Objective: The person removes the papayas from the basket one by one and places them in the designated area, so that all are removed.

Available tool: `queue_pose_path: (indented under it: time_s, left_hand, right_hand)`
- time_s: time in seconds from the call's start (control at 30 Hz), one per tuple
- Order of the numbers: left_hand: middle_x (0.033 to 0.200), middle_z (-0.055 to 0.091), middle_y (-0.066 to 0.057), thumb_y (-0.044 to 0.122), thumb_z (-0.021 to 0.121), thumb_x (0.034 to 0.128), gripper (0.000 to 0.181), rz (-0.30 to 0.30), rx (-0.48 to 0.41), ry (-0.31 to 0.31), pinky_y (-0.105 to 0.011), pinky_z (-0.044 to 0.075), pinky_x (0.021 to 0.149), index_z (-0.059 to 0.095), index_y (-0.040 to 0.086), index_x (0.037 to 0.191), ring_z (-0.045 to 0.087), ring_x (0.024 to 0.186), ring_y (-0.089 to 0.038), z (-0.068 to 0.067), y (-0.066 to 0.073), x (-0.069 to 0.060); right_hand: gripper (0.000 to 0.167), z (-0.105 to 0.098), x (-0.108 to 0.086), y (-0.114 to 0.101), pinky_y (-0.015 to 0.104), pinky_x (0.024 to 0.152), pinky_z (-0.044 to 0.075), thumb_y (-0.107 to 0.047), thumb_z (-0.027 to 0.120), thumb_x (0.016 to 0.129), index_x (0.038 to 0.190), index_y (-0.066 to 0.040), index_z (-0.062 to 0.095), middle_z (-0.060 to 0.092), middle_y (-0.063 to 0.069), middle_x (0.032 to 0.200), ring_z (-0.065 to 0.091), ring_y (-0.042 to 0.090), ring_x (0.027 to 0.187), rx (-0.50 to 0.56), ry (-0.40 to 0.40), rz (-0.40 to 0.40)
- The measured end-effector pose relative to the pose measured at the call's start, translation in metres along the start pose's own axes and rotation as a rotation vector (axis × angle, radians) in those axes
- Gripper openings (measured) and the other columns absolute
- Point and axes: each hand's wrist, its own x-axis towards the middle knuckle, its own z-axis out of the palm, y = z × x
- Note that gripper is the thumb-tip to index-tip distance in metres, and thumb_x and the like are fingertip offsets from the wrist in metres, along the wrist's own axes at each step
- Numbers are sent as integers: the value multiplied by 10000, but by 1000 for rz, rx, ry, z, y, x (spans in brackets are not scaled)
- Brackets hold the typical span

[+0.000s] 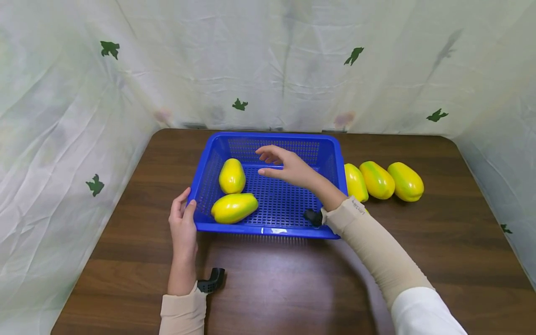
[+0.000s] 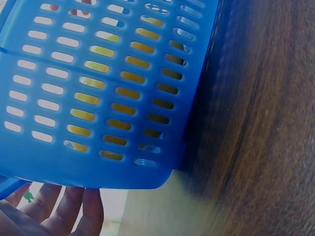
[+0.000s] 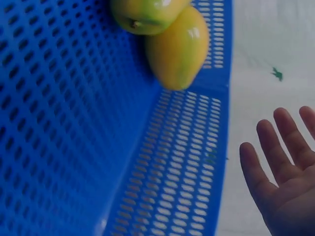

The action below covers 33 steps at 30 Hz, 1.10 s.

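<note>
A blue mesh basket (image 1: 276,230) holds two yellow-green fruits, one upright (image 1: 232,176) at its left and one lying (image 1: 234,208) by the near-left corner. My left hand (image 1: 183,228) grips the basket's left rim near that corner; in the left wrist view its fingers (image 2: 71,209) curl at the basket wall (image 2: 98,167). Over the basket's middle, my right hand (image 1: 289,167) hovers with fingers spread and nothing in them. The right wrist view shows that hand (image 3: 290,182) empty beside the mesh wall (image 3: 182,162), with both fruits (image 3: 177,49) beyond.
Right of the basket, three more yellow-green fruits, a near one (image 1: 356,183), a middle one (image 1: 377,180) and a far one (image 1: 406,181), stand in a row on the brown wooden table (image 1: 452,242). A pale curtain (image 1: 268,60) with green leaf-like patches surrounds the table.
</note>
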Motion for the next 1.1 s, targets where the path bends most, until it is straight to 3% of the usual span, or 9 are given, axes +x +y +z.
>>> queue_pose_path:
  time_s: [0.2, 0.37, 0.53, 0.73, 1.1]
  left_hand:
    - [1277, 450, -97, 186, 418, 956, 338, -1, -6, 4, -360, 369, 956, 461, 135, 1287, 456, 1100, -215, 0, 0, 1]
    - [1277, 451, -99, 174, 422, 954, 334, 3, -16, 5, -357, 373, 952, 467, 134, 1282, 459, 1101, -214, 0, 1, 1]
    - [1280, 452, -101, 187, 423, 954, 337, 0, -15, 2, -357, 373, 951, 464, 133, 1284, 460, 1104, -219, 0, 0, 1]
    - [1280, 454, -100, 193, 420, 956, 339, -4, -12, 1, -350, 373, 952, 459, 133, 1287, 457, 1105, -217, 0, -2, 1]
    - [1279, 450, -96, 195, 413, 958, 340, -7, -7, -1, -369, 364, 961, 455, 143, 1291, 451, 1104, -218, 0, -1, 0]
  right_hand:
    - [494, 8, 10, 7, 364, 901, 392, -291, 629, 843, 1278, -140, 450, 511, 6, 1152, 491, 177, 1044, 94, -76, 65]
    - [502, 14, 16, 13, 336, 891, 403, -279, 633, 841, 1283, -130, 446, 499, 57, 1181, 470, 271, 1098, 97, -144, 114]
    - [508, 20, 19, 19, 325, 896, 398, -281, 631, 843, 1289, -134, 436, 469, 132, 1244, 455, 308, 1112, 67, -204, 157]
    - [531, 26, 23, 22, 343, 893, 402, -288, 642, 833, 1300, -147, 431, 462, 127, 1264, 466, 262, 1104, -4, -274, 187]
    - [566, 40, 31, 19, 345, 936, 372, -273, 648, 831, 1319, -123, 405, 462, 114, 1276, 434, 236, 1159, -131, -440, 169]
